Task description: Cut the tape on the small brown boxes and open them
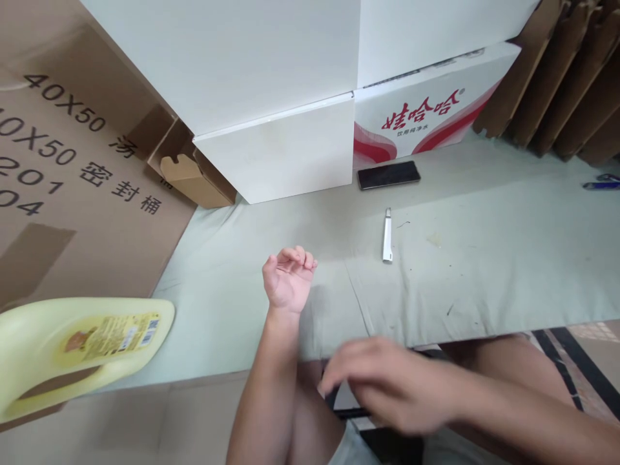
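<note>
My left hand (289, 279) is raised palm up above the green cloth, its fingers loosely curled and the thumb apart from them. Nothing lies in its palm. My right hand (392, 384) is over the table's front edge, blurred by motion, with thumb and fingers apart and nothing visible between them. A small white utility knife (387, 239) lies on the cloth beyond my hands, and behind it a black smartphone (389, 175) lies flat against the white boxes. Neither hand touches them.
White boxes (285, 158) and a red-printed water carton (421, 123) stand at the back. A large brown carton (97, 194) and a yellow jug (111, 342) are at left. Folded cardboard (552, 84) and a blue pen-like item (600, 185) are at right on the cloth-covered table (508, 258).
</note>
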{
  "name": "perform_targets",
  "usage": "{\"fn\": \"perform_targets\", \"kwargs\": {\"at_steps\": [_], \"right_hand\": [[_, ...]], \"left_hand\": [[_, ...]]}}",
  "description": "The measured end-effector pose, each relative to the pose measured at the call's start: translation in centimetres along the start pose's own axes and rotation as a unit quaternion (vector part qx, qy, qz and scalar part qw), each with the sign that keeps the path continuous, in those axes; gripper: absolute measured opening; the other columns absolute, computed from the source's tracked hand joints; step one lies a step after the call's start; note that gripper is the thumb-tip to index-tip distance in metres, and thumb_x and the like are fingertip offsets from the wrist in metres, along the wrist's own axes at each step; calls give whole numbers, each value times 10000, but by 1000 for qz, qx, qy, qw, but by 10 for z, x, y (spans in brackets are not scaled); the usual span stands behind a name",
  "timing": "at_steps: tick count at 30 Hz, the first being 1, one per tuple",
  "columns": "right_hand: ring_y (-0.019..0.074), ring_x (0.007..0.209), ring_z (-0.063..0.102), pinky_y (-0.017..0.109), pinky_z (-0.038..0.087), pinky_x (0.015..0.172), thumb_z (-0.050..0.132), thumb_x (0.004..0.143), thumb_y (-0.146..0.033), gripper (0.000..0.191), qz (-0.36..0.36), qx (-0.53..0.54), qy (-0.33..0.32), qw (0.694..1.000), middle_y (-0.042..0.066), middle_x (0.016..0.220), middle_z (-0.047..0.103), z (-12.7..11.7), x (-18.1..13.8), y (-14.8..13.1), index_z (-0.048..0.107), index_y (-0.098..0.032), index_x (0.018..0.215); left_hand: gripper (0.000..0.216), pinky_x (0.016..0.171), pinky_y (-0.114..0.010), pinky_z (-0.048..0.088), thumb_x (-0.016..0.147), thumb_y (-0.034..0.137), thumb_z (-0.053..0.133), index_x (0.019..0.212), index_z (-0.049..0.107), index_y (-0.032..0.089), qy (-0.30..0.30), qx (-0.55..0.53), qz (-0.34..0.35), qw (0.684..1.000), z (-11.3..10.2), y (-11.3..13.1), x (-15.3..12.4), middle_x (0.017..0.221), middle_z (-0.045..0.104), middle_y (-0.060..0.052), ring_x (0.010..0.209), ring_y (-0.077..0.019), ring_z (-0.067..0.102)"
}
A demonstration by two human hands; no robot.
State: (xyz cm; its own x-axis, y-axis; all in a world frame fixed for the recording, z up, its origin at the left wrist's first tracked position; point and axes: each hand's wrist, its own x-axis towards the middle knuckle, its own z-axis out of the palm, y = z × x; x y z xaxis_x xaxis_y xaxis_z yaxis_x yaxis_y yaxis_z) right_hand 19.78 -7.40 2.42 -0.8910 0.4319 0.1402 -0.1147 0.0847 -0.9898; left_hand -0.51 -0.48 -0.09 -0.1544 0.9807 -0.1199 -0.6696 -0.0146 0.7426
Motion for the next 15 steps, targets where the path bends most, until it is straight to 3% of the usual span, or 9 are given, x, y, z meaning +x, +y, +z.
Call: {"fn": "perform_targets", "kwargs": {"at_steps": [3, 5, 10, 13, 15], "right_hand": [[142, 806, 674, 257, 528, 753, 549, 895, -183, 117, 24, -181, 147, 972, 51, 891, 731, -39, 4, 36, 654, -199, 944], [117, 612, 561, 227, 436, 596, 553, 889, -257, 142, 58, -237, 196, 950, 0, 676, 619, -58, 6, 60, 543, -213, 755], [100, 508, 335, 262, 266, 552, 447, 945, -355, 416, 99, -283, 236, 924, -36, 528, 345, -72, 7, 90, 256, -232, 596], [101, 495, 288, 283, 216, 554, 426, 969, -365, 457, 118, -309, 233, 914, -35, 508, 298, -69, 10, 94, 232, -225, 579], [104, 503, 301, 287, 204, 559, 413, 984, -361, 454, 127, -324, 231, 909, -29, 514, 316, -67, 11, 94, 261, -219, 581]], "left_hand": [[494, 648, -283, 489, 652, 636, 827, 589, 628, 188, 5, 18, -1, 1000, 0, -1, 0, 634, 444, 25, 603, -111, 495], [497, 648, -290, 493, 656, 641, 813, 587, 623, 187, 10, 28, -5, 1000, -1, -1, 0, 637, 444, 23, 603, -114, 497], [504, 638, -278, 493, 628, 658, 825, 578, 660, 185, 14, 44, 3, 999, -7, 4, 2, 617, 450, 21, 591, -113, 501], [520, 621, -274, 498, 652, 680, 807, 579, 677, 182, 14, 82, 30, 996, -8, 15, 1, 594, 466, 14, 570, -116, 504], [513, 613, -278, 506, 711, 687, 772, 628, 716, 183, -28, 140, 56, 988, -3, 22, -10, 592, 521, -11, 568, -133, 532]]}}
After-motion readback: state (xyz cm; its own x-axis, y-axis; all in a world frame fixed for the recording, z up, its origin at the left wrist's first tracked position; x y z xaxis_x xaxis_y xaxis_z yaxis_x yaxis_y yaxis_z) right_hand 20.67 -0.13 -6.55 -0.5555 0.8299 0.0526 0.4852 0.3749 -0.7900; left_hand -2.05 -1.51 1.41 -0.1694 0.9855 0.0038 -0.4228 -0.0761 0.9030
